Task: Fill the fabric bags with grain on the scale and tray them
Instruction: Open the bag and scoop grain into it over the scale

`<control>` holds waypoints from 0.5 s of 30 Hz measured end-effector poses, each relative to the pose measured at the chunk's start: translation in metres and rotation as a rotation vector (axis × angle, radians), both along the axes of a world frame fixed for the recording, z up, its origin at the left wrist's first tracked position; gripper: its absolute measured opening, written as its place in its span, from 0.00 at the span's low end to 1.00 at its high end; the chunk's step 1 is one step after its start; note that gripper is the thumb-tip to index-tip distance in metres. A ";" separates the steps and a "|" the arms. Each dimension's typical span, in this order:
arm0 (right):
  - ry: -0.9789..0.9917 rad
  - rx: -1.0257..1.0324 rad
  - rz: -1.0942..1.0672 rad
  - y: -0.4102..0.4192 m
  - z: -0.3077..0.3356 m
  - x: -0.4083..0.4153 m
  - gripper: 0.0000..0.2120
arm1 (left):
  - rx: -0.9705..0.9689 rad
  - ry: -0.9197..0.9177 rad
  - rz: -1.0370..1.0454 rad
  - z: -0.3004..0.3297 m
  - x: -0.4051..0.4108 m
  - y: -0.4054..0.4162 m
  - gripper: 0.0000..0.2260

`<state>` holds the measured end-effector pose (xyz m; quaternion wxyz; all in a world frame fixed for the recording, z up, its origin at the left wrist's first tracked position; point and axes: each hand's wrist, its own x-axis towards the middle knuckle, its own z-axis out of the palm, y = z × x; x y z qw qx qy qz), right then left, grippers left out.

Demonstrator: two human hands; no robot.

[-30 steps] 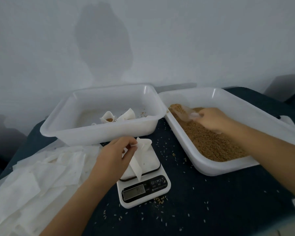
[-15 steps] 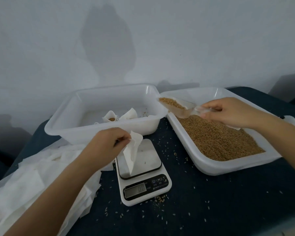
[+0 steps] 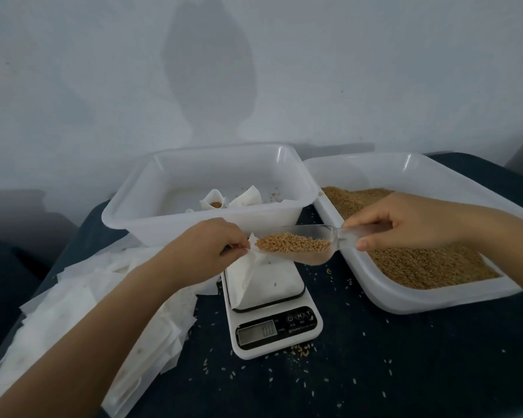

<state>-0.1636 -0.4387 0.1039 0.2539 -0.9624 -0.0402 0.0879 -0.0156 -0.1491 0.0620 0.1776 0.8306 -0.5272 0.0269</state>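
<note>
The left hand (image 3: 207,248) pinched the bag (image 3: 255,277) mouth on the scale (image 3: 274,324); the right hand (image 3: 405,221) gripped the full scoop (image 3: 296,247). A fast tilt could spill grain past the narrow opening.

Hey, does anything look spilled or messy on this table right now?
Yes. Loose grains lie scattered over the dark tablecloth, thickest just in front of the scale and between it and the grain tray. A few stray grains also sit on the bag tray's floor beside the filled bags.

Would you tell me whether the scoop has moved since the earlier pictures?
Yes: the scoop has travelled left, from above the grain tray to over the scale.
</note>
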 end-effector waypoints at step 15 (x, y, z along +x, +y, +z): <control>0.084 -0.218 0.128 0.002 0.027 0.013 0.09 | 0.002 0.070 -0.057 -0.007 -0.009 -0.013 0.08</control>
